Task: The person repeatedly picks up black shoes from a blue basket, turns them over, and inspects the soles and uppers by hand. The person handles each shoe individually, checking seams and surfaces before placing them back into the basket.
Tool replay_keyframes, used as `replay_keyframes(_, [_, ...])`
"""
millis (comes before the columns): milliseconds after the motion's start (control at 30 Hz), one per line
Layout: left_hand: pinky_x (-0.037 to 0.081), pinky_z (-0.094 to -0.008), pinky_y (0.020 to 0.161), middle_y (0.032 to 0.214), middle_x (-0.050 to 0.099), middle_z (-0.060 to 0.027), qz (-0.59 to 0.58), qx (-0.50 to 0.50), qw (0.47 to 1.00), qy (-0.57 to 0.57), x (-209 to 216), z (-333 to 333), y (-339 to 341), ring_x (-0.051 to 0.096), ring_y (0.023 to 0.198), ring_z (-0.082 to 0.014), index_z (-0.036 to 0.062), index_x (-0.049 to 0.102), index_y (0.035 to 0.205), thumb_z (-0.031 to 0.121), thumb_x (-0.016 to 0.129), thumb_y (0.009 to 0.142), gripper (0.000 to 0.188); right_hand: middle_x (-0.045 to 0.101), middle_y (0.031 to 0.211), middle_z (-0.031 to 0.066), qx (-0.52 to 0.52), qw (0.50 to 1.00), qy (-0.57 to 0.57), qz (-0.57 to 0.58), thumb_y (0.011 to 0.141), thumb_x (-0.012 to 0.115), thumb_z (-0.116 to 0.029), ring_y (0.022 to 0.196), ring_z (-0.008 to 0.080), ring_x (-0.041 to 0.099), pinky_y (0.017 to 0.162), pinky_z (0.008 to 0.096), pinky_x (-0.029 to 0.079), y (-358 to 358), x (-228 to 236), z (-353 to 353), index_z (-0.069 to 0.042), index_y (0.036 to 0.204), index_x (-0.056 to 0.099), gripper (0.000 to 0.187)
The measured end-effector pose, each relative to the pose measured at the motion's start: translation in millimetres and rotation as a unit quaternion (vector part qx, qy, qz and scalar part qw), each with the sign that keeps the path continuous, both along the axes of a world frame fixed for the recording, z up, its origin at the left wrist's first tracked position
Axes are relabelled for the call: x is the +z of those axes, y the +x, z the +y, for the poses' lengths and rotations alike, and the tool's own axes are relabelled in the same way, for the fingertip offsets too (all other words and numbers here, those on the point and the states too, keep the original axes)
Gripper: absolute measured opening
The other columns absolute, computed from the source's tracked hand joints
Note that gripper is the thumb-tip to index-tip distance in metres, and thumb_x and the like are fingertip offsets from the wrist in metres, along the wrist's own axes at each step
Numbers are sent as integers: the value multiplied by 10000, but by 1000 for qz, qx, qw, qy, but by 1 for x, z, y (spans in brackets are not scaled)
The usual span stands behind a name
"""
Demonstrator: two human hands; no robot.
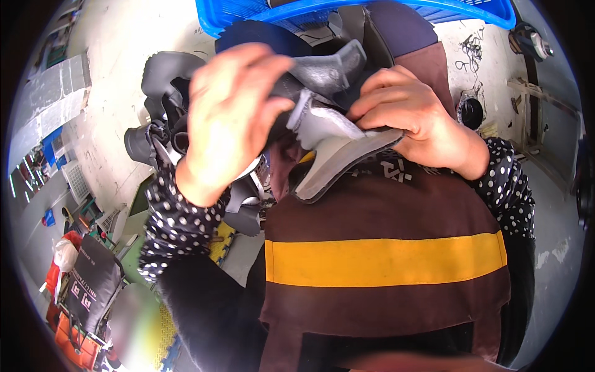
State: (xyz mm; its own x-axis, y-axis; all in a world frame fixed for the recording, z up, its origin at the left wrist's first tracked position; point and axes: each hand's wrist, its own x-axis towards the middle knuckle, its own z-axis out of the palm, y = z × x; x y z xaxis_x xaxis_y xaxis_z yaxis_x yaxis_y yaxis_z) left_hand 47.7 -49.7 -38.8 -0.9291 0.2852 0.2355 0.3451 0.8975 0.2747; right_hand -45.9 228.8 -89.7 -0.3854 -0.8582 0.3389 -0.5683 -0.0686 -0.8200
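Observation:
My right hand [412, 118] is closed, its fingertips pinching what looks like a shoe upper [344, 158], with a pale grey backing and dark edge, above my lap. My left hand [232, 118] is raised just left of that piece. Its fingers are bent but apart, slightly blurred, and I see nothing held in them. Between the hands a dark grey, worn-looking flap [328, 69] sticks up; whether it belongs to the same upper I cannot tell. More black leather-like pieces [170, 74] are bunched to the left of my left wrist.
A blue plastic basket [365, 6] stands at the far edge, with dark pieces against it. A brown apron [384, 211] with a yellow band [384, 260] covers my lap. A dark round object [470, 111] sits right of my right hand. An orange crate [77, 344] is at lower left.

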Motion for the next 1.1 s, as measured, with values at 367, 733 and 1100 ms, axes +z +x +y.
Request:
replay_keyframes(367, [481,-343,862,1038,741,-38,-10,71,997,6,5,-17,44,681,932,-196,43,753,1010,-17,749,790,228,724,923,50,50,998,5,36,503,717,49,943,275,620,837,404,442,6,3,-8,-46,961,737,468])
replay_keyframes(733, [552,-444,888,1021,679,-154,9,-33,999,-18,-64,-21,4,656,983,-373,-12,691,1022,-140,663,676,370,703,847,19,39,999,34,4,572,708,115,919,234,642,875,367,468,10,6,13,-62,902,750,377])
replay_keyframes(1100, [575,-374,861,1073,695,-140,-186,-29,963,191,18,47,16,689,988,-321,30,742,1123,-108,734,766,383,718,885,41,48,998,13,30,435,699,63,877,269,615,838,403,449,9,5,5,-38,946,750,523])
